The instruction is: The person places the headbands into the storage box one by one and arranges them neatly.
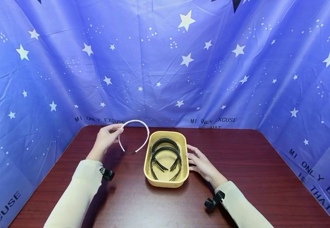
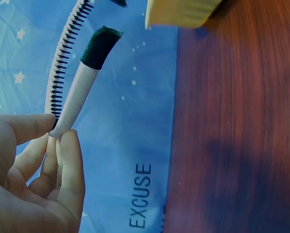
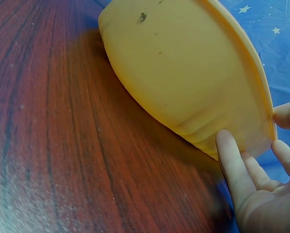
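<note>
My left hand [image 1: 105,142] holds a pale pink headband [image 1: 136,121] above the table, left of a yellow plastic bin [image 1: 166,183]. Thumb and fingers pinch the headband on one side, and its dark tips point down. In the left wrist view, small dark teeth line the inside of the headband [image 2: 74,99]. The fingers of my right hand [image 1: 203,165] touch the outer right wall of the bin, fairly straight; the right wrist view shows them against this wall [image 3: 169,73]. Inside the bin lie black toothed headbands [image 1: 166,148], overlapping one another.
The bin stands on a dark red wood-grain table [image 1: 165,209]. Blue cloth [image 1: 153,63] with white stars and printed words hangs behind and along both sides. A small black device [image 1: 107,174] sits on the left wrist, another black device [image 1: 214,200] on the right.
</note>
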The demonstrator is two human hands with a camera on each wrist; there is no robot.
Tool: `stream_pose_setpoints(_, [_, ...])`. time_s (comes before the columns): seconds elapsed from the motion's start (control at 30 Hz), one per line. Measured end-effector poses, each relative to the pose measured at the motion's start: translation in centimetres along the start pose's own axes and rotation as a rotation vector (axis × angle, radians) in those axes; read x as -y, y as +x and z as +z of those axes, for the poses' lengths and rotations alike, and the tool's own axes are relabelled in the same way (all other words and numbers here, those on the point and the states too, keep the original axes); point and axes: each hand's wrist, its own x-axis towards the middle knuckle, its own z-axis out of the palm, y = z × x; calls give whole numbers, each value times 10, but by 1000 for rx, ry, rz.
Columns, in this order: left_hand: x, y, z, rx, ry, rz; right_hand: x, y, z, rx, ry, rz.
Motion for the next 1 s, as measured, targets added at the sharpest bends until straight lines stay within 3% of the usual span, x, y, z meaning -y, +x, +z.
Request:
stream_pose_setpoints(0.43, [-16,-11,38,74,0,91,-1,0,-1,3,9,0])
stream_pose_setpoints(0.73, [-20,-20,59,119,9,104,-3,0,-1,6,12,2])
stream_pose_setpoints(1.0, [-18,-27,76,109,99,159,-3,1,-2,-3,18,2])
